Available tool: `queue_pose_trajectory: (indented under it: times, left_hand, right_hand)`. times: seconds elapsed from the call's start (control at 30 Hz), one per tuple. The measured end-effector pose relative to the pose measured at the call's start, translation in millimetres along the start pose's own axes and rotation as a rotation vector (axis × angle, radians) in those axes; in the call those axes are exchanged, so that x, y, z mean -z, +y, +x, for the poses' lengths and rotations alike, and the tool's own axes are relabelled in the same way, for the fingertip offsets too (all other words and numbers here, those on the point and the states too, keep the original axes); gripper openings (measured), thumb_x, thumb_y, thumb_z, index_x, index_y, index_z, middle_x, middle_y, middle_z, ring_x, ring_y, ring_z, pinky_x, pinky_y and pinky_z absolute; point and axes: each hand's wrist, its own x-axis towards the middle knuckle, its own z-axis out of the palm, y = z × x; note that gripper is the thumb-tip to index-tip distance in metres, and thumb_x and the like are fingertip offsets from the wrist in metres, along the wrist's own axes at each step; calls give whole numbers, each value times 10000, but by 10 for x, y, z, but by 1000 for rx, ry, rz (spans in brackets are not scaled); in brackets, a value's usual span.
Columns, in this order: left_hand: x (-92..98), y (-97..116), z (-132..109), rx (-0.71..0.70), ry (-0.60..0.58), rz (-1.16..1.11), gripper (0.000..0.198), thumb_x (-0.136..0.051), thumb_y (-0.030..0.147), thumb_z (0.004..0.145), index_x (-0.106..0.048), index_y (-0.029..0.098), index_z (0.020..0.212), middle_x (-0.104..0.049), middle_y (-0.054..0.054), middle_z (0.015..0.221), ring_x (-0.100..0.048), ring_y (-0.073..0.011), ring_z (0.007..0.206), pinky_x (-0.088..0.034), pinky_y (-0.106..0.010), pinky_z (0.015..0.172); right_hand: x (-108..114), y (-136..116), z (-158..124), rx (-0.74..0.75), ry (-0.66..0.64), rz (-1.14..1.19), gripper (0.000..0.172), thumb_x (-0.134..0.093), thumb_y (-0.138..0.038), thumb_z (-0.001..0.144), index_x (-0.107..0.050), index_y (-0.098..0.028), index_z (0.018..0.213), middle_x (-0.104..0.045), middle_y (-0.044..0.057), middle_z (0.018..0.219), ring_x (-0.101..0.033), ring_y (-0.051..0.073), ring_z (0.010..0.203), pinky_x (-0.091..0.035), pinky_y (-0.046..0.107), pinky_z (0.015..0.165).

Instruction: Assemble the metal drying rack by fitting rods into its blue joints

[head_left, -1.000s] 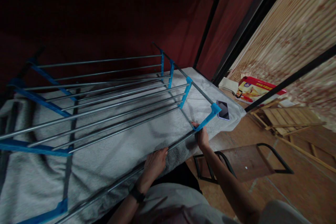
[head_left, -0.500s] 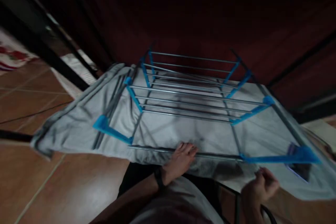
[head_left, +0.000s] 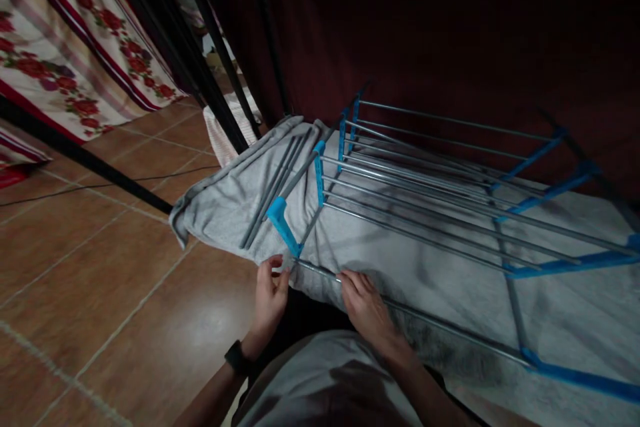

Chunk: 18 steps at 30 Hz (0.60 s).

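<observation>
A partly built rack of grey metal rods and blue plastic brackets lies on a grey blanket. My right hand is closed over its nearest metal rod, left of the rod's middle. At that rod's left end, my left hand has its thumb and fingers curled beside the corner of a blue bracket. Something small and pale shows at its fingertips, too unclear to name.
Several loose grey tubes lie on the blanket left of the rack. Dark metal bars cross at the left, above a tiled floor. A flowered curtain hangs beyond, and a dark red panel stands behind the rack.
The view has swung left. My left hand has gone from the middle of the near rod to its left end. My right hand has left the right corner and now grips the rod.
</observation>
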Motion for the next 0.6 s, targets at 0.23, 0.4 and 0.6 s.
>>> queue_pose_trajectory:
  times: [0.23, 0.4, 0.6]
  left_hand:
    - [-156, -35, 402, -44, -183, -23, 347, -587, 413, 936, -608, 174, 1187, -630, -114, 1199, -655, -238, 1089, -557, -391, 927]
    - [-191, -84, 548, -60, -281, -20, 271, -525, 384, 960, -640, 158, 1056, -688, -113, 1100, -665, -233, 1026, -532, -416, 976]
    - [-85, -146, 652, -116, -381, 46, 260, -523, 392, 956, -639, 172, 1031, -700, -101, 1049, -661, -237, 1005, -521, -435, 1005]
  right_hand:
    - [-285, -327, 686, 30, -311, -222, 428, -392, -132, 1021, -544, -179, 1418, -638, 134, 1299, -622, 248, 1151, -493, 398, 1015]
    - [-298, -386, 854, 17, -411, -255, 516, -317, -59, 993, -488, -198, 1459, -596, 139, 1358, -688, 212, 1014, -551, 341, 858]
    - [-246, -380, 859, 51, -437, -200, 632, -291, -50, 974, -342, -213, 1583, -612, 142, 1360, -692, 235, 1051, -568, 366, 862]
